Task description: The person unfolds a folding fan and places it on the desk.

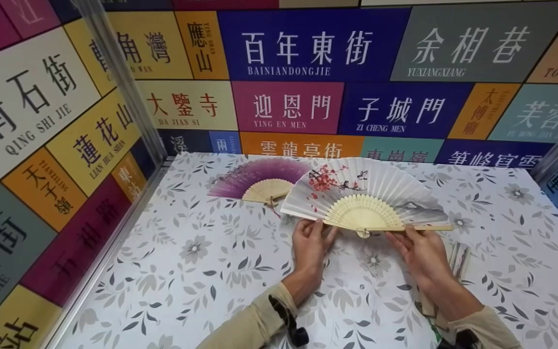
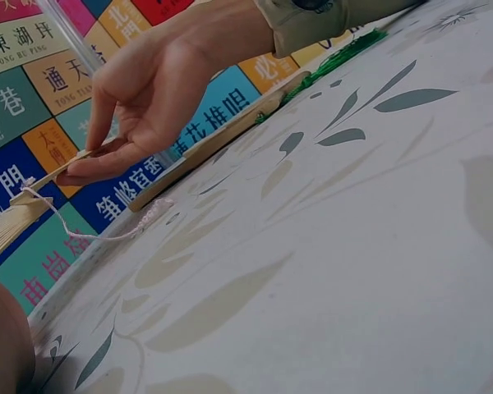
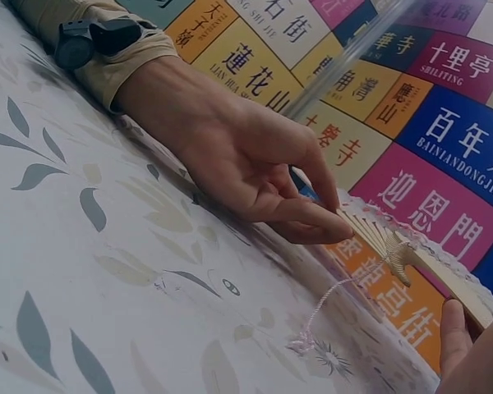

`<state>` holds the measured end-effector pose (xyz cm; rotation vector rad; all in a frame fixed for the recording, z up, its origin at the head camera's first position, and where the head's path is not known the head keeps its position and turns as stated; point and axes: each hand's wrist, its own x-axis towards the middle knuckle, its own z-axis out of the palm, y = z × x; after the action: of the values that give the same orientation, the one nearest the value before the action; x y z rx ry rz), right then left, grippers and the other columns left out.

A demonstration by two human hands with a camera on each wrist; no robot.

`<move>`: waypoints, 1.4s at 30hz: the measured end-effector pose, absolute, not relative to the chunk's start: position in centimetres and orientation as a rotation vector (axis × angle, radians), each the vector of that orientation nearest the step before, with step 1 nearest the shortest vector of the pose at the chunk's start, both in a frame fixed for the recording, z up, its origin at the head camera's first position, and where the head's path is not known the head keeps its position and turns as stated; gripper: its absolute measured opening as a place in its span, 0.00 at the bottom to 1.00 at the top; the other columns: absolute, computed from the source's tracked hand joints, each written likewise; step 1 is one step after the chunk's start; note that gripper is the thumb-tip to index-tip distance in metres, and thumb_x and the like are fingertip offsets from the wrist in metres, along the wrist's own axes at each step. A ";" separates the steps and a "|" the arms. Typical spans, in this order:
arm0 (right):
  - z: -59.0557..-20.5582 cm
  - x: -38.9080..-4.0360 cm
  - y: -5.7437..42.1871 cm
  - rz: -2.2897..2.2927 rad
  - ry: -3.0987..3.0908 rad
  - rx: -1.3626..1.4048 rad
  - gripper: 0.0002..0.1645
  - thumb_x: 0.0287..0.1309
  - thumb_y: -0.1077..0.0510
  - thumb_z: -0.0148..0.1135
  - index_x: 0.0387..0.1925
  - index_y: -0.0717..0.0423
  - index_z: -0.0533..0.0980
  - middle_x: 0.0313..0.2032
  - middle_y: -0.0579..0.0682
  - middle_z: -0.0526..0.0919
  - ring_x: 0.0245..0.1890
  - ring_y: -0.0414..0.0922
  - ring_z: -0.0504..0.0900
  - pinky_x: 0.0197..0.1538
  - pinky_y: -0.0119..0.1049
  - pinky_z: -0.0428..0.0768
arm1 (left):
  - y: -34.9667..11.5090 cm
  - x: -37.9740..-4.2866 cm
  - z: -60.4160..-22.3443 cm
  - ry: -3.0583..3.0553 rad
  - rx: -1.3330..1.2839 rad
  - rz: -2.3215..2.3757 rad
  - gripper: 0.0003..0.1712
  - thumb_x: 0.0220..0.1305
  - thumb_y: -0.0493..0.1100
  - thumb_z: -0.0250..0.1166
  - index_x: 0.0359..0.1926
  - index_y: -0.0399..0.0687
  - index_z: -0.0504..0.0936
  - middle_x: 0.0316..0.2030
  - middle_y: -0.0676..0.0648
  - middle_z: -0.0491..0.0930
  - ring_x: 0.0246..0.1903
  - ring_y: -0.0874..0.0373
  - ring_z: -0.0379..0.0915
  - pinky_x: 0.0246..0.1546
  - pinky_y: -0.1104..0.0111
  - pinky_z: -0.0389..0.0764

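A pale folding fan [image 1: 356, 179] with red blossoms and bamboo ribs is spread wide above the table, in the middle of the head view. My left hand [image 1: 309, 252] pinches its left guard stick between thumb and fingers. On the other side, my right hand [image 1: 424, 252] pinches the right guard stick; in the left wrist view this right hand [image 2: 152, 107] shows with its thumb and fingertips on the stick. From the pivot between my hands hangs a thin pink cord [image 3: 319, 308] with a tassel. Behind the pale fan, partly covered by it, lies a spread purple fan [image 1: 255, 177].
A folded fan [image 1: 459, 261] lies beside my right forearm. Near it a wooden stick-like folded fan [image 2: 214, 148] has a green tassel [image 2: 337, 61]. Panels with street names [image 1: 308, 43] stand behind and left of the floral-patterned table [image 1: 172, 286].
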<state>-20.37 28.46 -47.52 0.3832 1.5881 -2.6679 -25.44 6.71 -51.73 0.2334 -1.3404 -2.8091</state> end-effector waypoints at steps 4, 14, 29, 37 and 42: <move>-47.8 -20.5 28.4 -2.668 1.583 0.380 0.22 0.75 0.55 0.51 0.61 0.59 0.57 0.53 0.51 0.79 0.54 0.44 0.84 0.69 0.35 0.77 | 6.6 -25.5 -51.7 -1.330 0.265 -2.809 0.14 0.73 0.38 0.60 0.54 0.35 0.73 0.51 0.35 0.80 0.48 0.49 0.84 0.53 0.62 0.88; -48.5 -20.6 28.6 -2.653 1.561 0.340 0.23 0.76 0.54 0.48 0.64 0.57 0.55 0.55 0.52 0.79 0.57 0.46 0.84 0.70 0.35 0.75 | 6.6 -25.6 -51.9 -1.399 0.341 -2.762 0.12 0.73 0.36 0.58 0.52 0.33 0.71 0.48 0.35 0.80 0.46 0.50 0.84 0.51 0.64 0.89; -49.2 -21.8 30.3 -2.481 1.788 0.340 0.32 0.77 0.57 0.47 0.71 0.70 0.49 0.55 0.56 0.76 0.55 0.49 0.85 0.66 0.34 0.78 | 5.4 -26.2 -51.2 -1.642 0.410 -2.827 0.11 0.71 0.32 0.57 0.50 0.29 0.69 0.46 0.32 0.81 0.44 0.47 0.85 0.51 0.60 0.89; -49.2 -23.1 30.6 -2.413 1.896 0.361 0.36 0.77 0.58 0.47 0.73 0.73 0.46 0.61 0.66 0.71 0.54 0.49 0.85 0.64 0.36 0.80 | 4.6 -26.2 -50.7 -1.698 0.451 -2.911 0.15 0.67 0.30 0.59 0.53 0.28 0.73 0.45 0.31 0.84 0.44 0.48 0.86 0.51 0.61 0.89; -49.1 -23.8 31.0 -2.347 1.938 0.408 0.35 0.77 0.59 0.46 0.73 0.75 0.47 0.63 0.70 0.71 0.52 0.49 0.86 0.63 0.35 0.81 | 4.7 -25.8 -50.3 -1.712 0.421 -2.917 0.20 0.67 0.30 0.57 0.58 0.28 0.68 0.47 0.29 0.83 0.46 0.46 0.86 0.51 0.60 0.89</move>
<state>-23.82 30.97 -49.05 0.4080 1.9375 -2.3465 -25.85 4.73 -50.35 0.4211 -1.7117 -2.9174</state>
